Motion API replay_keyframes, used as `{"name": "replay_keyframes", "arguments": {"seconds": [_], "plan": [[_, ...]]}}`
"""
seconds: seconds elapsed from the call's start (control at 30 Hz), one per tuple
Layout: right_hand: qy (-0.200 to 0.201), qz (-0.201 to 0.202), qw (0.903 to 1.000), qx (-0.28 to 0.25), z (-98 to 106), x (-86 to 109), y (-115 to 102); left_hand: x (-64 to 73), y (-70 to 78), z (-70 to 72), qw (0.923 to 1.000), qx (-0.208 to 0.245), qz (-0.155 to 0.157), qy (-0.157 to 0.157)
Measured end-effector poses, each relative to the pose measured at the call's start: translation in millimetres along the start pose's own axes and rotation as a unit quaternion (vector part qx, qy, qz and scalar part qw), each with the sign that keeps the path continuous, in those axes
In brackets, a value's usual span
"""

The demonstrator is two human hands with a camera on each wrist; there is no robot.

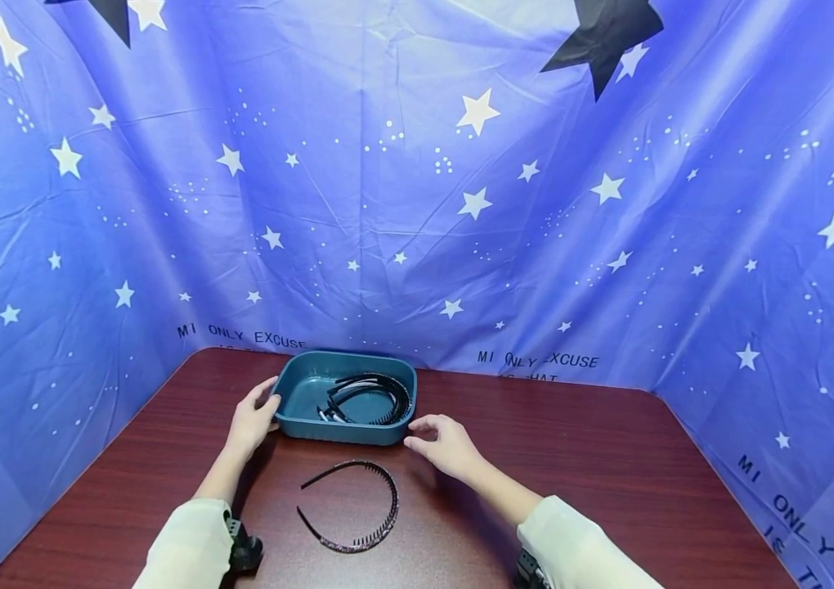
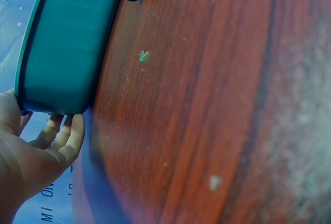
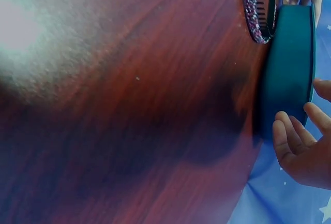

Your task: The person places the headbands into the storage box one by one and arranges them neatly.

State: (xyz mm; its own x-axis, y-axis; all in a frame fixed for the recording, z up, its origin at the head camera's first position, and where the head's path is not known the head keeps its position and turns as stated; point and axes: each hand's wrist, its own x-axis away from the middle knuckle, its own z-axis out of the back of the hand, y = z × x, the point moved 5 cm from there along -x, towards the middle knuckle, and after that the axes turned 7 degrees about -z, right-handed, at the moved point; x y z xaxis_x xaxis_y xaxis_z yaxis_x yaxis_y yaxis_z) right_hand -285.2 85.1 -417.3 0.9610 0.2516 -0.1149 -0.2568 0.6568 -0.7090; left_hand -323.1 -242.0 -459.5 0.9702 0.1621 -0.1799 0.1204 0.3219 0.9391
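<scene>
A teal plastic bin (image 1: 343,431) stands at the back of the table, with several dark headbands (image 1: 399,398) lying in its right half. My left hand (image 1: 251,419) is at the bin's left end, its fingertips against the end wall and the thumb by the rim in the left wrist view. At the opposite end, my right hand (image 1: 448,447) has relaxed fingers right at the front corner of the bin. In front of the bin, a glittery toothed headband (image 1: 347,549) lies on the table, its open ends pointing left.
The dark red wooden table (image 1: 571,458) runs back to a blue star-printed cloth (image 1: 417,204) that hangs behind and at both sides. The bin stands near the table's back edge.
</scene>
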Motion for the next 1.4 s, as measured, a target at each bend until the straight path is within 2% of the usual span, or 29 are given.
{"name": "replay_keyframes", "arguments": {"seconds": [0.43, 0.73, 0.97, 1.1, 1.27, 1.4], "plan": [[-0.04, 0.026, 0.9988, 0.002, -28.3, 14.5, -6.3, 1.6, 0.7, -0.8, 1.0, 0.001, 0.002, 0.0], [-0.064, 0.01, 0.9979, -0.006, -46.7, 20.3, -8.8, 2.5, 0.6, -0.3, 1.0, -0.003, 0.006, -0.001], [-0.089, -0.016, 0.9945, -0.053, -53.5, 23.7, -10.1, 1.5, 0.8, 0.0, 1.0, -0.002, 0.004, 0.001], [-0.088, -0.015, 0.9951, -0.042, -57.0, 24.2, -10.2, 3.5, 4.0, 0.0, 1.0, -0.005, 0.003, 0.001], [-0.071, -0.001, 0.9974, -0.005, -57.6, 23.6, -11.6, 4.0, 4.6, -0.2, 1.0, 0.0, 0.0, 0.001], [-0.059, 0.006, 0.998, 0.019, -57.4, 23.0, -12.3, 5.2, 5.6, 0.6, 0.9997, 0.006, -0.021, 0.006]]}}
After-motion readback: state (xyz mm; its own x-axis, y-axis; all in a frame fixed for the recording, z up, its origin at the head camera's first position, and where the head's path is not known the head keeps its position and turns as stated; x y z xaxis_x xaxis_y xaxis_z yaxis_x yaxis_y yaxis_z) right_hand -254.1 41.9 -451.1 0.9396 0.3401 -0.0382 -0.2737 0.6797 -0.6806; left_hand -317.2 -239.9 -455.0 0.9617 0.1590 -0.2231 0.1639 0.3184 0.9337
